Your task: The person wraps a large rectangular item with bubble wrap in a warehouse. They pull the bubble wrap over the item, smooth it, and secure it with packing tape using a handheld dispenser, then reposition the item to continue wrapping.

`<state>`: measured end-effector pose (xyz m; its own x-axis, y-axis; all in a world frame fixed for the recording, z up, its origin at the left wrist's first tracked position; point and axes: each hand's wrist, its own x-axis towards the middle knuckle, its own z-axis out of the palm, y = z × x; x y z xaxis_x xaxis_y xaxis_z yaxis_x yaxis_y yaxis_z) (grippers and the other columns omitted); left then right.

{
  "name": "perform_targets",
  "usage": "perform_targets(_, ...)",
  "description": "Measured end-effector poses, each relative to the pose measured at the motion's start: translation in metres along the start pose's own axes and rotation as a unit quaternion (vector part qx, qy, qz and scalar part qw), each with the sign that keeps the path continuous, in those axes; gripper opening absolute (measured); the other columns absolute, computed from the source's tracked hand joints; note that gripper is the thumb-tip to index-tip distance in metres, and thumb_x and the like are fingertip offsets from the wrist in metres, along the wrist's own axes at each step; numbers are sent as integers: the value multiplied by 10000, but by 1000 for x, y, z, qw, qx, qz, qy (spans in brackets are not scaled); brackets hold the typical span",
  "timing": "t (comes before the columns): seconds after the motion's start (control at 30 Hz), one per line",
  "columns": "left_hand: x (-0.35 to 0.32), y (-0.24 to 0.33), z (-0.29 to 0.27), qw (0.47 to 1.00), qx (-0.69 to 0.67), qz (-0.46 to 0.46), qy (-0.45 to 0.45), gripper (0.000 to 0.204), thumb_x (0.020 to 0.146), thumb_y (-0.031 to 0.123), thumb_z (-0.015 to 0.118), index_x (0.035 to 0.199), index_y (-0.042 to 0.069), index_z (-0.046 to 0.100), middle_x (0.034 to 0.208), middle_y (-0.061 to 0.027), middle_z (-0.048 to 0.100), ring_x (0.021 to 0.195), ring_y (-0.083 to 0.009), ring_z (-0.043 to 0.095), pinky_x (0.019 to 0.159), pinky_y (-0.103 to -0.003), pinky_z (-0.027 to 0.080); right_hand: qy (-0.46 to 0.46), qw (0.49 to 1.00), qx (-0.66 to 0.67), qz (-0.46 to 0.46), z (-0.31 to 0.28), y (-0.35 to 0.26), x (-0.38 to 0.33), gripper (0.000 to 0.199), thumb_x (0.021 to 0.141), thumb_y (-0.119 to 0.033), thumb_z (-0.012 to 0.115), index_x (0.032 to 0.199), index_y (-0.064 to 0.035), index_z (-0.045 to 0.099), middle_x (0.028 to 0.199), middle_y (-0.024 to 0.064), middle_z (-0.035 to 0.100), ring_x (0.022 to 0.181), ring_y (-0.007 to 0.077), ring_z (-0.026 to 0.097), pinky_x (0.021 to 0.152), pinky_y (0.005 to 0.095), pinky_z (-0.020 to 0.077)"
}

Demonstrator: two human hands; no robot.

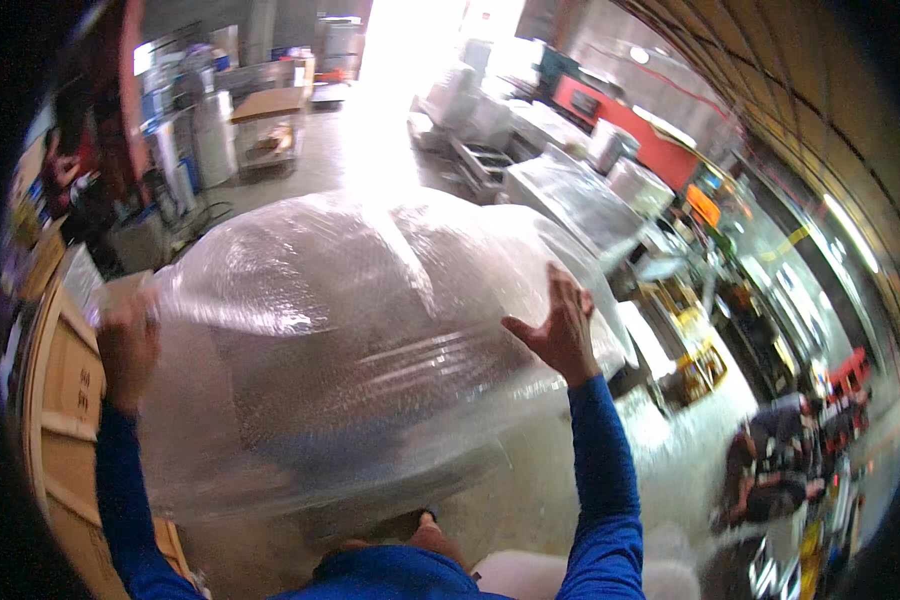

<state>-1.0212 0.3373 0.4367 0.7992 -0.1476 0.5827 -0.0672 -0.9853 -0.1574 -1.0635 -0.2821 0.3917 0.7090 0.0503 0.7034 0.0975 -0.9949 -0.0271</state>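
A large, bulging bundle wrapped in clear bubble wrap (310, 390) fills the middle of the head view. On its right side, my right hand (562, 330) is spread open against or just over the wrap, with nothing in its fingers. My left hand (130, 350) is raised at the bundle's left end, its fingers curled and blurred. A glossy strip of clear tape (230, 313) runs taut from this hand across the wrap. A blurred tan shape at the left fingertips may be the tape's roll; its outline cannot be made out.
A wooden crate (65, 400) stands close at my left. A wooden-topped table (268, 104) is farther back. Wrapped goods (575, 205) and a red panel (625, 130) line the far right. Several people (780, 450) are at the right, near yellow crates (700, 375).
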Motion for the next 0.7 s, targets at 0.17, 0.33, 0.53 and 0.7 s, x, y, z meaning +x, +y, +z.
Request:
perform_targets(0.17,119,-53,-48,980,-118,-69,142,234,885,146,729,1085,26,713,1029,-172,742,952,-327,723,841,-379,557,-61,988,-101,-99,38,44,165,328,895,-111,538,1186,-142,686,906,92,734,800,274,739,599,401,585)
perform_targets(0.33,194,-57,-66,978,-30,10,205,243,1007,249,601,1106,32,649,992,-211,714,985,-389,686,782,-433,544,256,900,-283,-211,45,93,333,191,959,-263,566,1116,-172,626,759,27,630,575,218,661,493,392,550)
perform_targets(0.53,171,-66,-35,981,39,-106,157,289,1042,315,530,1204,86,597,941,-204,711,819,-446,679,652,-537,530,123,935,-196,-268,29,109,367,169,905,-236,668,959,-103,578,711,119,677,640,303,715,548,442,560)
perform_targets(0.7,125,-113,-79,973,133,67,175,325,1006,285,571,1205,29,597,992,-214,698,823,-407,688,655,-490,553,176,814,-368,-414,-25,148,327,164,891,-247,652,961,-139,550,737,10,574,632,194,636,539,409,434)
